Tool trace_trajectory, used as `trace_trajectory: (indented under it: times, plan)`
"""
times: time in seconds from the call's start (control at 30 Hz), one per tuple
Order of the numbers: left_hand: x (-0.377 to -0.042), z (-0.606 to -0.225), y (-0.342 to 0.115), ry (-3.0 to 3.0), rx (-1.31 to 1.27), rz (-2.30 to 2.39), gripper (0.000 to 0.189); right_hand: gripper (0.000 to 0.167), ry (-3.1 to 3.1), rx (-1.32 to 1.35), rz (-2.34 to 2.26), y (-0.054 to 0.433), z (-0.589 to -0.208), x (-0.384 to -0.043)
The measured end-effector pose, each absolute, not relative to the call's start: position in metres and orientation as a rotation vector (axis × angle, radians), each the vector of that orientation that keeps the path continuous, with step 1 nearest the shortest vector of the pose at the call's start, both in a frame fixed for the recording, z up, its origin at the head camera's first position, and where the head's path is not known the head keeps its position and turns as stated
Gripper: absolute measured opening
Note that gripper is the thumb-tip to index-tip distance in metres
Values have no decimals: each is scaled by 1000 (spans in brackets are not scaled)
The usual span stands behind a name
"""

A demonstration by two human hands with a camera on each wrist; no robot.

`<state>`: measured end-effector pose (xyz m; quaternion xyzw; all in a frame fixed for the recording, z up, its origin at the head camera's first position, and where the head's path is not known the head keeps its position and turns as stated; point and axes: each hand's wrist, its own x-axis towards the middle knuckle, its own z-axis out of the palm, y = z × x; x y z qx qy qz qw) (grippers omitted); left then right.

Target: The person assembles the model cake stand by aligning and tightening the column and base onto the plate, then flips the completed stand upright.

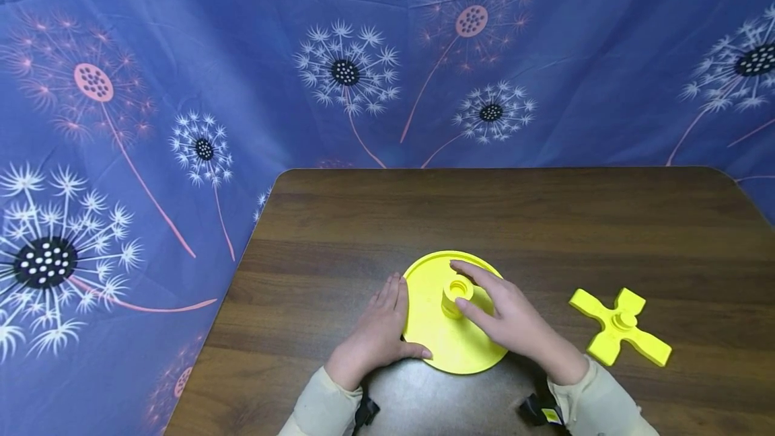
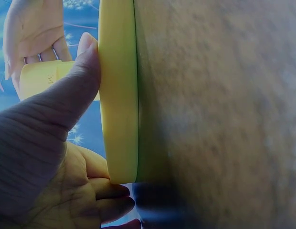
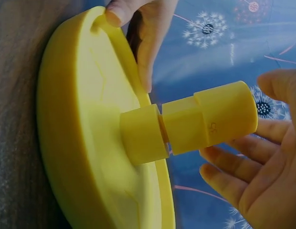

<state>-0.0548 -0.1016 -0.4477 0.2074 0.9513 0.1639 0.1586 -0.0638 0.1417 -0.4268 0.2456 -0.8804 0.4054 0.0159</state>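
Observation:
In the head view a round yellow base (image 1: pixel 431 328) with a raised rim lies on the table. From its middle rises a yellow post (image 1: pixel 451 301), hollow at the top. The right wrist view shows a short stub (image 3: pixel 144 136) on the base, and above a thin gap a stepped cylinder (image 3: pixel 227 114) with small raised digits. My left hand (image 1: pixel 378 328) holds the base's left edge, thumb on the near rim and fingers along the side. Around the post top my right hand (image 1: pixel 514 311) has its thumb and fingers spread, with space showing between thumb and cylinder.
A yellow four-armed cross piece (image 1: pixel 623 320) with a round peg in its middle lies to the right on the brown wooden table (image 1: pixel 484 207). A blue cloth (image 1: pixel 260 39) with dandelion prints hangs behind and left of the table.

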Motion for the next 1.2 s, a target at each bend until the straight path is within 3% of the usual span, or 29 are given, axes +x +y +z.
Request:
trace_trajectory:
  times: [0.3,1.2]
  plan:
    - [-56,-449,-102,2721,588,460,123,53,-2677,904,1425,146,-428,-69]
    - [-55,-449,-102,2724,594,442,123,44,-2705,808,1332,143,-427,-66]
